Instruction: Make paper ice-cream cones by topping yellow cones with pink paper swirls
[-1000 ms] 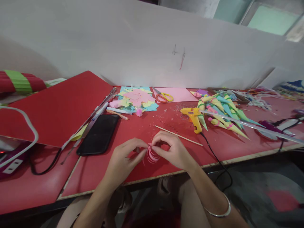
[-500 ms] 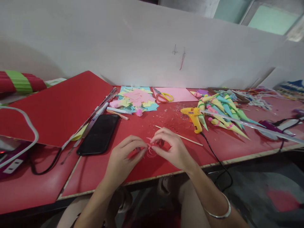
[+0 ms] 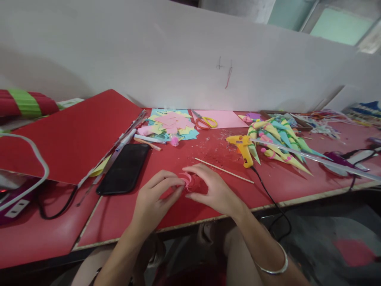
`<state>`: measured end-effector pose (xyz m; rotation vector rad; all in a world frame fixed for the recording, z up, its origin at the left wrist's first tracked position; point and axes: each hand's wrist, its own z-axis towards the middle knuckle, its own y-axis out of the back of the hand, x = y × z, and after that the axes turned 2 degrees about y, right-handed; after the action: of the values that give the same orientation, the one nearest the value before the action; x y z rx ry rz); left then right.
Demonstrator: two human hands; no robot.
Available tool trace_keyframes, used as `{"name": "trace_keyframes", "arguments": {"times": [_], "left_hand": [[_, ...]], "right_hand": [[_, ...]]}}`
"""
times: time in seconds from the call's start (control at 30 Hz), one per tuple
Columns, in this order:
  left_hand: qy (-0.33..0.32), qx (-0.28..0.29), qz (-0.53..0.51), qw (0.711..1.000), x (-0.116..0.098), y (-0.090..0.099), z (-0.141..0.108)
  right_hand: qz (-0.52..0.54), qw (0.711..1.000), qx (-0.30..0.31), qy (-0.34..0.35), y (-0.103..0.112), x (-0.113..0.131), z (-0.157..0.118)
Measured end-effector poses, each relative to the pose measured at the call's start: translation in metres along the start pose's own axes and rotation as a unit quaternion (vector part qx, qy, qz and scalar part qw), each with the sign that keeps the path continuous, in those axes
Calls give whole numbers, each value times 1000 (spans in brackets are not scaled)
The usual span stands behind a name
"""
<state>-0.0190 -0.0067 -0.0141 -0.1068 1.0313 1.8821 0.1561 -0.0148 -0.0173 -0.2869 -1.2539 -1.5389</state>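
Observation:
Thin pink curled strips (image 3: 187,179), perhaps paper, are pinched between the thumb and fingertips of my left hand (image 3: 157,196), just over the red table. My right hand (image 3: 212,188) is beside them, thumb and fingers spread apart around the curls' right side; whether it touches them I cannot tell. A thin wooden stick (image 3: 224,171) lies just beyond my right hand. The yellow glue gun (image 3: 242,147) rests to the right, a clear glue stick (image 3: 309,157) jutting from its back.
Decorated paper cones (image 3: 282,139) are piled at right. Paper pieces (image 3: 172,123) and scissors (image 3: 205,121) lie at the back. A black phone (image 3: 123,169), pens and a large red sheet (image 3: 80,135) are on the left. The glue gun's cord hangs over the front edge.
My right thumb and fingers have parted from their near-pinch and spread around the pink strips. The curls now stand higher and show more between my hands. My left hand keeps its pinch.

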Motion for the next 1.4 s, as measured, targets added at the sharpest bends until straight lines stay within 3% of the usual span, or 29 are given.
{"name": "trace_keyframes", "arguments": {"times": [0.43,0.6,0.83,1.0,1.07,1.17,1.3,1.4], "left_hand": [[-30,9,-16,999,3,-3,-2],[14,23,-47,999,5,2,-4],[112,179,-79,974,9,-2,-10],[133,180,-50,973,10,-4,-9],[139,168,-20,976,15,6,-6],[158,162,37,973,37,35,-6],[292,29,117,949,80,81,-17],[337,91,186,918,100,95,-27]], "right_hand": [[-3,1000,24,16,-7,-1,3],[-45,999,18,16,-8,-2,2],[-58,998,-13,4,-7,-1,2],[-110,993,-29,-11,-8,-4,2],[-124,991,-38,-31,-9,-9,1],[-134,988,-53,-58,-11,-17,1],[-131,987,-61,-67,-13,-22,2],[-131,988,-58,-62,-16,-23,3]]}}
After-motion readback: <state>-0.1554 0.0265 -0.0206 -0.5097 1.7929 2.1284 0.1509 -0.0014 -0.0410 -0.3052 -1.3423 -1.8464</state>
